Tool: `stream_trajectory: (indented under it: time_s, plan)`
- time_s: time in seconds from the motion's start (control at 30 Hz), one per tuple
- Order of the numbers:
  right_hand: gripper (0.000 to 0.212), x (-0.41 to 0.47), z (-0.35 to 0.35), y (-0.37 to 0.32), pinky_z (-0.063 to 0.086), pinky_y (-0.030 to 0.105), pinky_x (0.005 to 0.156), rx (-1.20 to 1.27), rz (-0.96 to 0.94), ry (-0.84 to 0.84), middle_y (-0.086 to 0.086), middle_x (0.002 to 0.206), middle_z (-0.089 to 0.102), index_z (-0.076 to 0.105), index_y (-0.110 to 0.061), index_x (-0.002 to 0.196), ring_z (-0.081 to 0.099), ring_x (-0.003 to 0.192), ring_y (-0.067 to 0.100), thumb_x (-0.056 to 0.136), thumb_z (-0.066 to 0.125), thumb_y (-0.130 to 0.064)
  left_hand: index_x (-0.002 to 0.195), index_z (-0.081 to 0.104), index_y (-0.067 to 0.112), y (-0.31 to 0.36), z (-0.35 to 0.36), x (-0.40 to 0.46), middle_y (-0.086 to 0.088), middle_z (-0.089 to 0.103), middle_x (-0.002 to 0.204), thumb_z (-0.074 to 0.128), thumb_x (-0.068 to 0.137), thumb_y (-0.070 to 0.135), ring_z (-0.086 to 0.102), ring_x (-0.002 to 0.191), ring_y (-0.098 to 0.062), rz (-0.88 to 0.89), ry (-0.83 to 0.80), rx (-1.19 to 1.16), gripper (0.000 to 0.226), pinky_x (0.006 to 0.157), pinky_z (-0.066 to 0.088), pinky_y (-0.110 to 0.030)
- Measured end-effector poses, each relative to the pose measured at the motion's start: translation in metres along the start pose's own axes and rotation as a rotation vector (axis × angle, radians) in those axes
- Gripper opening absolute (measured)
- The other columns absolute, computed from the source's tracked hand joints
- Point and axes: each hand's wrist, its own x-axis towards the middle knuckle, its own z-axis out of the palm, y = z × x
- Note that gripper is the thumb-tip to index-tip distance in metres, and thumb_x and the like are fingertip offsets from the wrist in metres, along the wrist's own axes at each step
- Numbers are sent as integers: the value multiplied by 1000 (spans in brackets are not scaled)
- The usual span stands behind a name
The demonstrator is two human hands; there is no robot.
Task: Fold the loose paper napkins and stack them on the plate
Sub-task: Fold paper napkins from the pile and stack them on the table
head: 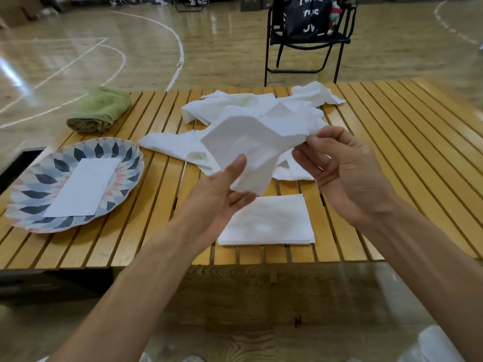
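Slatted wooden worktop (146, 241) carried your plate (31, 184) at nine o'clock. Your left hand (222, 197) and right hand (347, 165) each kept a pinching grip on one napkin (251, 147), raised at centre above the loose napkins (235, 105).

Both forearms are bare to the frame edge; no sleeves, rings or watch on the left hand (219, 194) or right hand (345, 171).
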Motion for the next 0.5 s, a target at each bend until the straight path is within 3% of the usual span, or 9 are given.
stream_trajectory:
  time_s: [0.07, 0.13, 0.3, 0.4, 0.5]
  plan:
    - [18, 0, -2, 0, 60, 29, 76, 14, 35, -4, 7, 82, 74, 57, -12, 84, 74, 81, 20, 88, 62, 5, 121, 63, 16, 4, 1, 0, -9, 73, 117, 72, 85, 23, 70, 109, -28, 13, -10, -145, 38, 90, 58, -37]
    - [18, -1, -5, 2, 60, 29, 75, 33, 72, -5, 9, 85, 73, 56, -13, 84, 74, 81, 21, 85, 63, 3, 117, 65, 13, 4, -3, 2, -8, 73, 118, 70, 89, 14, 70, 108, -26, 19, 10, -123, 29, 89, 58, -37]
    - [23, 1, -8, 5, 61, 31, 78, -12, 139, -25, 11, 99, 75, 58, -10, 99, 74, 89, 24, 85, 59, 9, 114, 68, 6, 3, -6, 3, -3, 75, 113, 68, 88, 3, 68, 112, -22, 70, 61, -105, 27, 87, 57, -32]
    - [34, 1, -7, 4, 61, 34, 83, -69, 184, -72, 11, 107, 73, 60, -4, 115, 71, 92, 24, 84, 60, 8, 111, 69, 16, 6, -5, 1, 5, 76, 107, 67, 88, 1, 68, 110, -13, 243, 114, 69, 28, 97, 53, -31]
    - [38, -2, -8, 5, 58, 38, 93, -148, 288, -100, 13, 114, 73, 64, -5, 115, 69, 99, 25, 79, 67, 2, 107, 69, 26, 8, -6, -3, 6, 74, 107, 69, 88, 2, 68, 106, -9, 432, 128, 306, 31, 96, 54, -33]
